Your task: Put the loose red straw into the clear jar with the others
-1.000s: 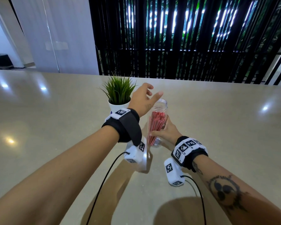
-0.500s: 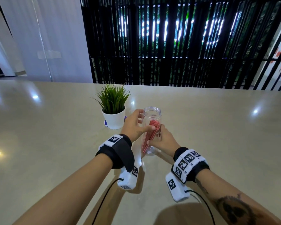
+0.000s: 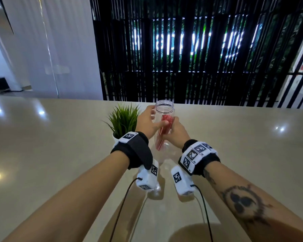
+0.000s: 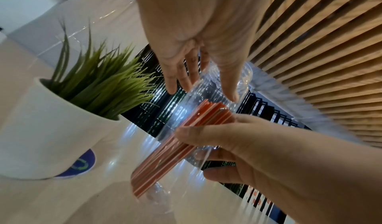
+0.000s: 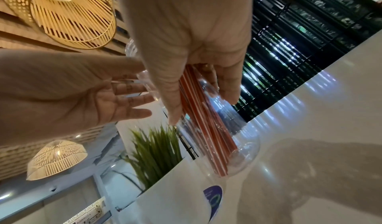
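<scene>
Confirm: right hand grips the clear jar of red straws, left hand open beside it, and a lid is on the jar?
Not quite: the clear jar has no lid; the head view shows its mouth open. Right hand does grip it, left hand is open beside it, red straws inside.

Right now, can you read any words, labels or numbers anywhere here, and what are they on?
None can be read.
White plant pot: blue round sticker with a green looped emblem, lettering blurred.
Wrist bands: black-and-white square codes, no letters.
Lit sign behind the dark slats: cut up, unreadable.
</scene>
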